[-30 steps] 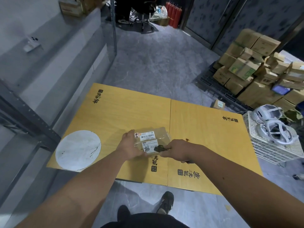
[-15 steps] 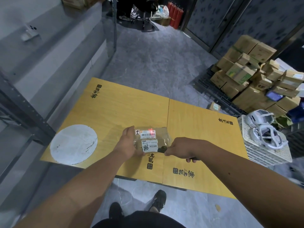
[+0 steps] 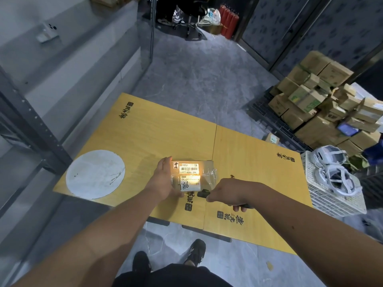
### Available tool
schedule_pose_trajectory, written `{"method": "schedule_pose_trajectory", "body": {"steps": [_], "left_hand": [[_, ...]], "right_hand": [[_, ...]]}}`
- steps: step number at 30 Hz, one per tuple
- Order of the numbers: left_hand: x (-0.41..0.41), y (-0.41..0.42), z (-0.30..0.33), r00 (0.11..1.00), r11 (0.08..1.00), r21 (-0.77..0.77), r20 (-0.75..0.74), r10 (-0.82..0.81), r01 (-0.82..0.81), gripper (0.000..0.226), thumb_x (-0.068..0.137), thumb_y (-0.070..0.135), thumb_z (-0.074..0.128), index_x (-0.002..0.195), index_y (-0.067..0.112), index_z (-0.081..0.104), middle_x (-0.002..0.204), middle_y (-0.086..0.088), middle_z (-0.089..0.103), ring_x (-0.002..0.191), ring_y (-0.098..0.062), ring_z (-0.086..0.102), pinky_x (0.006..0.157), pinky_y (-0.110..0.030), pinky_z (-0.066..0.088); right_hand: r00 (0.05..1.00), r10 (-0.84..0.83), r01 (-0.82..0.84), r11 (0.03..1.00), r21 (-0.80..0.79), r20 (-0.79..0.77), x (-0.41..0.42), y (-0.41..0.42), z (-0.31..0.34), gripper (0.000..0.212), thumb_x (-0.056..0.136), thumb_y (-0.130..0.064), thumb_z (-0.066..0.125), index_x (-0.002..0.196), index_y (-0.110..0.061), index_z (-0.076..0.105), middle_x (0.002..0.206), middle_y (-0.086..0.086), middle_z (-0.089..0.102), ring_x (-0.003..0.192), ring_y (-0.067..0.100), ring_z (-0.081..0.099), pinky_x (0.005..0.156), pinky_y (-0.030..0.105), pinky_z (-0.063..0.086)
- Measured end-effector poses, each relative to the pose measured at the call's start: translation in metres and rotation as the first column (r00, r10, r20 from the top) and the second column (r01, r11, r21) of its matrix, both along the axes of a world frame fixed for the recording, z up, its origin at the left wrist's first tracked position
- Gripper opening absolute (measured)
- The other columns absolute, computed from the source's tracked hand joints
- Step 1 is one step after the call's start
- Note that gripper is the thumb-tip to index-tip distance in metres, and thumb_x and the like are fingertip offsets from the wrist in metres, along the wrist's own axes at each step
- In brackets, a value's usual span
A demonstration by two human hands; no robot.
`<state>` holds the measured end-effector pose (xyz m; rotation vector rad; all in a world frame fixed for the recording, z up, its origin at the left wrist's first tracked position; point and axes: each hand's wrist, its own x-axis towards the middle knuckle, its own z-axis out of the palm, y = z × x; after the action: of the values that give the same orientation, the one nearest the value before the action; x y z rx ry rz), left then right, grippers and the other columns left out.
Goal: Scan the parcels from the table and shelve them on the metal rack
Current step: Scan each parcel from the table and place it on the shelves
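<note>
A small brown parcel [image 3: 205,172] wrapped in clear tape, with white barcode labels, lies near the front middle of the yellow table [image 3: 157,137]. My left hand [image 3: 163,179] holds its left edge, thumb at the near corner. My right hand [image 3: 228,193] grips a black handheld scanner [image 3: 203,193] just right of the parcel's near end, aimed at it. A bright patch of light falls across both labels. The grey metal rack [image 3: 31,125] stands along the left.
A white round disc [image 3: 95,175] lies on the table's left end. A white crate [image 3: 331,195] holding white headsets stands at the right end. Stacked cardboard boxes [image 3: 323,104] on a black pallet fill the right background. Open grey floor stretches beyond the table.
The scanner's light has spread from a small red spot to a bright glow over both labels. My right hand has drawn back slightly toward me; the parcel stays put.
</note>
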<state>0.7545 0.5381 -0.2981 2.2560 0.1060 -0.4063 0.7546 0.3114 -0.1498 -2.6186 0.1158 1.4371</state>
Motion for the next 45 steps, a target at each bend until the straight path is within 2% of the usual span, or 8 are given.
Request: {"method": "schedule_pose_trajectory", "body": {"steps": [8,14,21,25,30,35,41,45], "left_hand": [[-0.003,0.002,-0.010,0.998,1.000,0.025,0.061,-0.017,0.016,0.140,0.059,0.029,0.102,0.162,0.024,0.008,0.167,0.008,0.006,0.150,-0.021,0.030,0.120,-0.043,0.037],[-0.009,0.004,-0.007,0.990,0.996,-0.018,0.111,0.085,-0.083,0.121,0.058,0.028,0.098,0.153,0.026,0.022,0.146,0.013,0.024,0.122,-0.008,0.044,0.097,-0.029,0.045],[-0.046,0.030,0.010,0.937,0.947,0.032,0.161,0.310,-0.319,0.115,0.055,0.031,0.098,0.146,0.023,0.028,0.135,0.015,0.027,0.116,-0.005,0.041,0.091,-0.027,0.046],[-0.082,0.054,0.030,0.849,0.864,0.076,0.249,0.467,-0.498,0.101,0.059,0.026,0.093,0.142,0.014,0.036,0.130,0.010,0.034,0.122,-0.008,0.039,0.101,-0.039,0.051],[-0.142,0.089,0.047,0.681,0.681,0.100,0.243,0.690,-0.725,0.126,0.048,0.059,0.084,0.152,0.012,0.031,0.142,0.000,0.037,0.136,-0.018,0.039,0.112,-0.034,0.039],[-0.199,0.127,0.056,0.523,0.516,0.110,0.298,0.798,-0.850,0.115,0.044,0.042,0.092,0.142,0.016,0.037,0.128,0.005,0.038,0.122,-0.020,0.049,0.103,-0.037,0.048],[-0.241,0.197,0.048,0.440,0.422,0.125,0.243,0.864,-0.898,0.117,0.046,0.040,0.091,0.146,0.021,0.033,0.139,-0.002,0.042,0.127,-0.026,0.052,0.105,-0.047,0.051],[-0.252,0.256,0.039,0.461,0.450,0.100,0.211,0.862,-0.887,0.115,0.049,0.038,0.091,0.144,0.025,0.028,0.143,-0.001,0.040,0.118,-0.025,0.059,0.097,-0.045,0.056]], "right_hand": [[0.999,0.034,-0.034,0.999,0.003,-0.001,0.005,-0.007,-0.004,0.054,0.095,-0.059,0.064,0.128,-0.016,0.067,0.086,0.007,0.045,0.062,0.026,0.054,0.055,0.029,0.044],[0.989,0.148,-0.147,0.987,0.066,-0.011,0.019,-0.009,-0.001,0.068,0.086,-0.069,0.071,0.126,-0.013,0.072,0.084,0.008,0.052,0.063,0.025,0.058,0.055,0.028,0.046],[0.924,0.383,-0.373,0.893,0.251,0.009,0.048,0.031,-0.001,0.040,0.091,-0.054,0.075,0.122,-0.029,0.073,0.082,0.004,0.054,0.068,0.026,0.054,0.051,0.026,0.040],[0.829,0.556,-0.543,0.780,0.310,0.054,0.058,0.072,-0.012,0.038,0.091,-0.056,0.075,0.122,-0.034,0.074,0.082,0.004,0.060,0.067,0.024,0.056,0.054,0.026,0.043],[0.673,0.735,-0.711,0.613,0.345,0.082,0.050,0.138,-0.018,0.044,0.086,-0.059,0.073,0.118,-0.029,0.075,0.085,0.007,0.060,0.063,0.025,0.058,0.053,0.030,0.045],[0.540,0.834,-0.801,0.469,0.372,0.110,0.021,0.209,-0.013,0.050,0.087,-0.063,0.071,0.126,-0.031,0.071,0.101,0.013,0.068,0.066,0.025,0.060,0.053,0.031,0.047],[0.511,0.850,-0.826,0.442,0.351,0.132,-0.010,0.291,-0.017,0.048,0.087,-0.063,0.071,0.126,-0.035,0.068,0.086,0.005,0.060,0.063,0.022,0.061,0.050,0.026,0.045],[0.570,0.812,-0.793,0.505,0.341,0.123,-0.028,0.344,-0.026,0.056,0.087,-0.062,0.070,0.134,-0.030,0.068,0.087,0.008,0.061,0.069,0.027,0.063,0.053,0.032,0.048]]}}
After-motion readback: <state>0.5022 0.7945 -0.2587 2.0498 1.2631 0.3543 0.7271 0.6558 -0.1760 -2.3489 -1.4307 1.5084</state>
